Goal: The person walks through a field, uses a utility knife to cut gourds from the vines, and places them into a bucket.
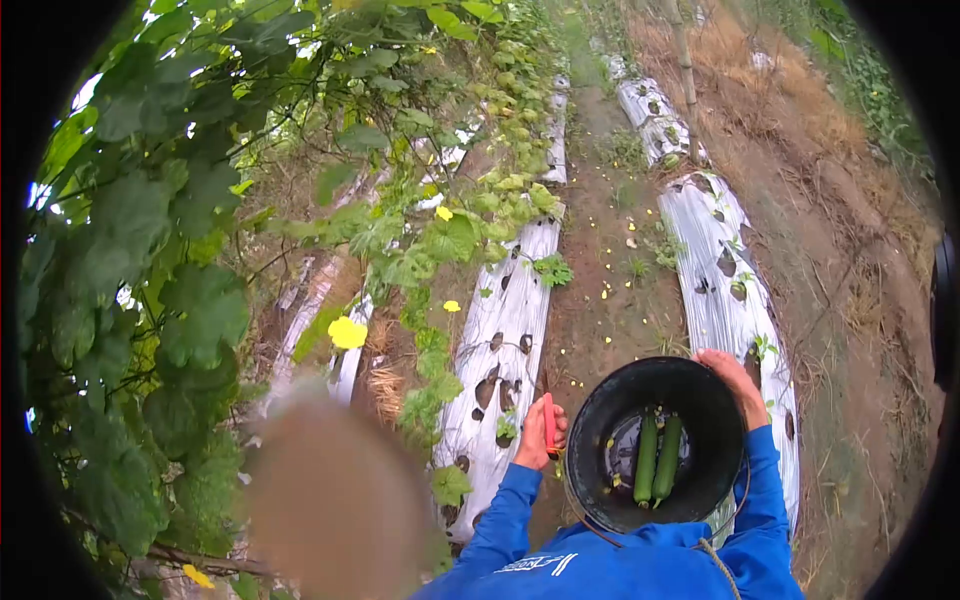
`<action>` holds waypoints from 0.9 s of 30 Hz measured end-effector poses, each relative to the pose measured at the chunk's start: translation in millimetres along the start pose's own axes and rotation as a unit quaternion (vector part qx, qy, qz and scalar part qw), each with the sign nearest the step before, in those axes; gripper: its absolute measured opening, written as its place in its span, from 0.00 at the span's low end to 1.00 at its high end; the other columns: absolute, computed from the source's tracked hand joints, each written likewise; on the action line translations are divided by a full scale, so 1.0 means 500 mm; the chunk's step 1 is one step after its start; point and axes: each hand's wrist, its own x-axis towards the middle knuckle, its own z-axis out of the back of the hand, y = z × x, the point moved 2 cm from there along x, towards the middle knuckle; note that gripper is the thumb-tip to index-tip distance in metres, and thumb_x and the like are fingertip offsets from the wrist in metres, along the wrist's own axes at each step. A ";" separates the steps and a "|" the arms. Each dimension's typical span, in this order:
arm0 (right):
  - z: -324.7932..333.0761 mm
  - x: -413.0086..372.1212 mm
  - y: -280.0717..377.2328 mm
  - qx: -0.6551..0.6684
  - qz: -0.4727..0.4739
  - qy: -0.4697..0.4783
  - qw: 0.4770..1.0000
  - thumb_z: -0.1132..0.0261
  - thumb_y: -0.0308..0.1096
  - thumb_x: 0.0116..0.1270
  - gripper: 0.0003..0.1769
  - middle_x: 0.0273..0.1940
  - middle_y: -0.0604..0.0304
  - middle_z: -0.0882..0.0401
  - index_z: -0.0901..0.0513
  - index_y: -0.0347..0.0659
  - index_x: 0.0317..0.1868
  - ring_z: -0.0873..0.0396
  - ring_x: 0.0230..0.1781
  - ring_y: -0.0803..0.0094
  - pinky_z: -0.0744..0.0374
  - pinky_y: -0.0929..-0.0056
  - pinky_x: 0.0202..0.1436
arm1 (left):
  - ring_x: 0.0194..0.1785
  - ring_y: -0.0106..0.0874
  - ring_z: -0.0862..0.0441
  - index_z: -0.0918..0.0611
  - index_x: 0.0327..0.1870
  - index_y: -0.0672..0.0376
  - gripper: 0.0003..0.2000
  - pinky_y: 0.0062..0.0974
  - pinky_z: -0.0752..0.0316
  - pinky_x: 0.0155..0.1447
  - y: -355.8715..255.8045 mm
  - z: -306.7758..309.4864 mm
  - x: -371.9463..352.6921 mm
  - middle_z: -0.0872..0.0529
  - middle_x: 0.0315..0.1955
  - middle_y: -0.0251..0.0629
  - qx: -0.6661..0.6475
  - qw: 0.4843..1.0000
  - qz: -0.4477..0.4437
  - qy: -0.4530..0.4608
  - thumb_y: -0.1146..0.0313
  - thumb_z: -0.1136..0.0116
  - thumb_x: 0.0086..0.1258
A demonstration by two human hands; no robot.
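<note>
My left hand (pixel 540 432) is closed around a small tool with red handles (pixel 549 420), just left of a black bucket (pixel 585 430). My right hand (pixel 733 380) grips the bucket's upper right rim. Inside the bucket lie two long green gourds (pixel 656 458), side by side, with small yellow bits around them. A thin wire handle hangs down at the bucket's near side. The fingers of my right hand are partly hidden behind the rim.
Leafy vines (pixel 200 250) with yellow flowers (pixel 347 333) fill the left side. Plastic-covered rows (pixel 515 310) with holes run on both sides of a dirt path (pixel 600 290). A pole (pixel 684 80) stands at the upper right. A blurred brown shape (pixel 335 500) covers the lower left.
</note>
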 end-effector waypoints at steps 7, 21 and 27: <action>0.126 0.419 -0.002 -0.034 -0.007 0.030 0.999 0.42 0.46 0.74 0.19 0.32 0.65 0.18 0.16 0.38 0.37 0.23 0.34 0.80 0.25 0.78 0.40 | 0.19 0.27 0.27 0.22 0.39 0.52 0.22 0.23 0.33 0.22 -0.110 0.039 0.229 0.19 0.24 0.34 -0.061 0.991 0.083 -0.083 0.40 0.50 0.69; 0.146 0.891 0.164 -0.088 0.000 0.025 0.996 0.38 0.41 0.73 0.15 0.31 0.68 0.20 0.17 0.39 0.35 0.26 0.33 0.82 0.28 0.78 0.38 | 0.19 0.29 0.29 0.22 0.38 0.56 0.24 0.26 0.33 0.24 -0.262 0.028 0.568 0.21 0.24 0.37 -0.133 0.978 0.104 -0.120 0.41 0.51 0.67; 0.234 1.156 0.224 -0.057 0.011 0.021 0.998 0.38 0.41 0.73 0.14 0.33 0.67 0.17 0.16 0.38 0.37 0.22 0.35 0.81 0.25 0.79 0.42 | 0.20 0.30 0.29 0.22 0.38 0.57 0.24 0.27 0.33 0.24 -0.337 0.005 0.879 0.22 0.24 0.38 -0.152 0.975 0.106 -0.122 0.41 0.49 0.66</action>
